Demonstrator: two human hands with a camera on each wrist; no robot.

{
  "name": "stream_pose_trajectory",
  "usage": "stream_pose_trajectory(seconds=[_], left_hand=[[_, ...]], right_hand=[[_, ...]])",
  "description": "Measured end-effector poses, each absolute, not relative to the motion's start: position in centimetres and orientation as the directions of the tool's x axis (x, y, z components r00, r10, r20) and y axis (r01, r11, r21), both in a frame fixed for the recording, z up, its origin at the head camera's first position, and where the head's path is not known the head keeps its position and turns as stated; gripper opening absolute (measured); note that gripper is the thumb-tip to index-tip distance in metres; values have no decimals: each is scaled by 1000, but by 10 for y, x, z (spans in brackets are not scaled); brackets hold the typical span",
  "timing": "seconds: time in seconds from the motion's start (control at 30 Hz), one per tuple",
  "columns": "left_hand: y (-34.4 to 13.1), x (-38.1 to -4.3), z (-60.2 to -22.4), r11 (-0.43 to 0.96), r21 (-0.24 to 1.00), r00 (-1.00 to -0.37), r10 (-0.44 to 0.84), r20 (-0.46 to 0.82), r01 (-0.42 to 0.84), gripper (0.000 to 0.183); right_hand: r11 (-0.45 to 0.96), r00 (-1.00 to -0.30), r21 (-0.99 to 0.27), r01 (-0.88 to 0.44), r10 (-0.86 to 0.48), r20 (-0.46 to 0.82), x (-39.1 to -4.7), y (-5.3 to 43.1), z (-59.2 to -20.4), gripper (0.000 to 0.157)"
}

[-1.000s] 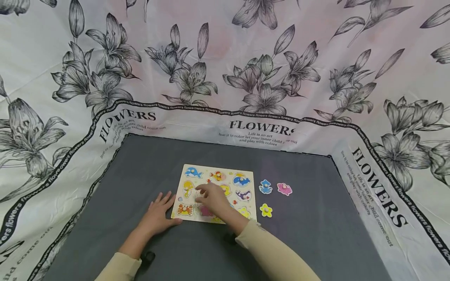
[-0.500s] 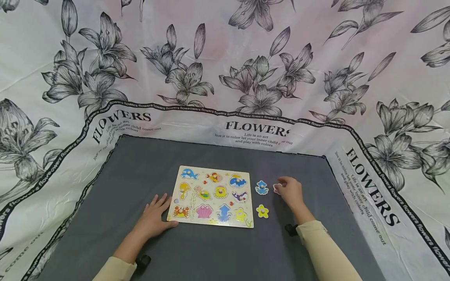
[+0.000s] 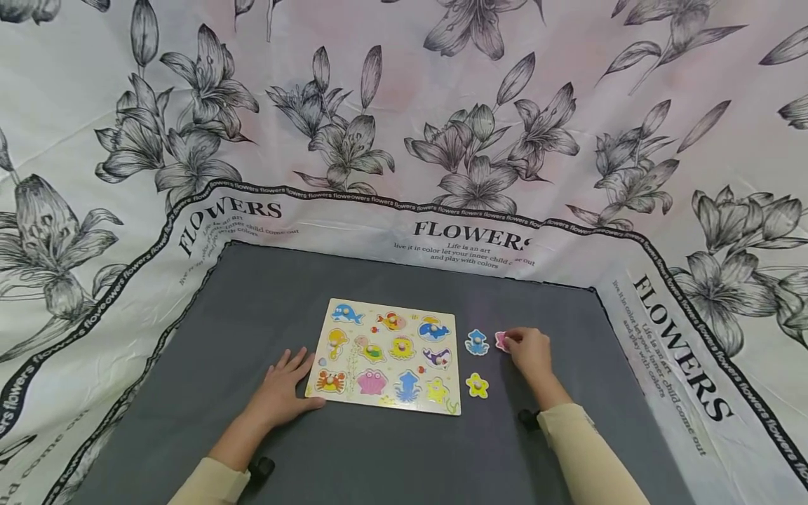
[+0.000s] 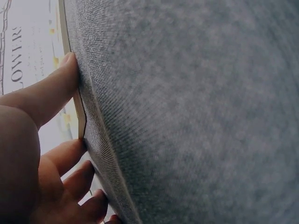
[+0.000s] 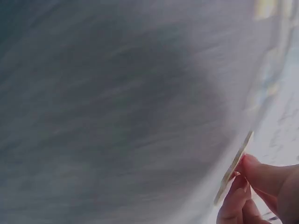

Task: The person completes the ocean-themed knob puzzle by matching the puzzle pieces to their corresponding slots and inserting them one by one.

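Observation:
Sea animals cover a pale wooden puzzle board (image 3: pixel 353 395), some with knobs; its pink shell-like and blue squid shapes show no knob. My left hand (image 3: pixel 280 386) lies at the board's near left corner with fingers spread, its thumb along the near edge. In the left wrist view the thumb (image 4: pixel 60 79) touches the board's edge (image 4: pixel 81 119). Right of the board, my right hand (image 3: pixel 532 354) pinches a pink puzzle piece (image 3: pixel 501 341), partly hidden behind the fingers. In the right wrist view this thin piece (image 5: pixel 233 168) stands tilted at the thumb and fingertips.
Between the board and my right hand lie a blue squid piece (image 3: pixel 477 342) and a yellow star piece (image 3: pixel 477 385). Dark grey cloth (image 3: pixel 404 456) covers the table. A flower-printed white curtain (image 3: pixel 353 238) borders it at the back and sides.
My right hand has gone from over the board to the right, reaching the pink piece, which it now pinches. The left hand has stayed at the board's corner.

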State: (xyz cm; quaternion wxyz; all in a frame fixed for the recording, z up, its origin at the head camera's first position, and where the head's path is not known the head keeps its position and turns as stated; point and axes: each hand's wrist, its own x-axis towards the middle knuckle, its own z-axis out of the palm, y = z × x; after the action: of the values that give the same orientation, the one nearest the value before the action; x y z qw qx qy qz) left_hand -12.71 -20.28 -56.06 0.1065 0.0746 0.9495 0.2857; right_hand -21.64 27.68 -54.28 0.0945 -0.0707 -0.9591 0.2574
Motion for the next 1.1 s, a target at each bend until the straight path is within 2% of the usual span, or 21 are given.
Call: stream_pose_trajectory(seconds=[0.1,0.27,0.37,0.57,0.73,1.1], left_hand=[[-200,-128,-562,821,563,-965,215,-149,96,98],[-199,-128,-561,818,568,-967,208,-148,89,98],[-200,-129,-561,822,564,-964,205,-167,77,99],[-202,-127,-559,821,567,-963,204,-175,71,100],[-203,-126,-559,817,572,-963,205,-176,70,100],[-202,-130,-562,825,560,-964,205,-171,76,99]], right_hand=[[846,-981,-533,1,103,163,-205,250,-522,16],[774,-991,-620,-127,-72,114,-190,180,-500,9],[734,-978,-647,-204,-183,101,-181,141,-501,4],[710,-928,-632,-309,-370,38,-164,83,-521,7],[728,-905,-600,-332,-425,-16,-158,62,-540,9],[735,-907,-594,-326,-421,-24,-166,51,-554,8]])
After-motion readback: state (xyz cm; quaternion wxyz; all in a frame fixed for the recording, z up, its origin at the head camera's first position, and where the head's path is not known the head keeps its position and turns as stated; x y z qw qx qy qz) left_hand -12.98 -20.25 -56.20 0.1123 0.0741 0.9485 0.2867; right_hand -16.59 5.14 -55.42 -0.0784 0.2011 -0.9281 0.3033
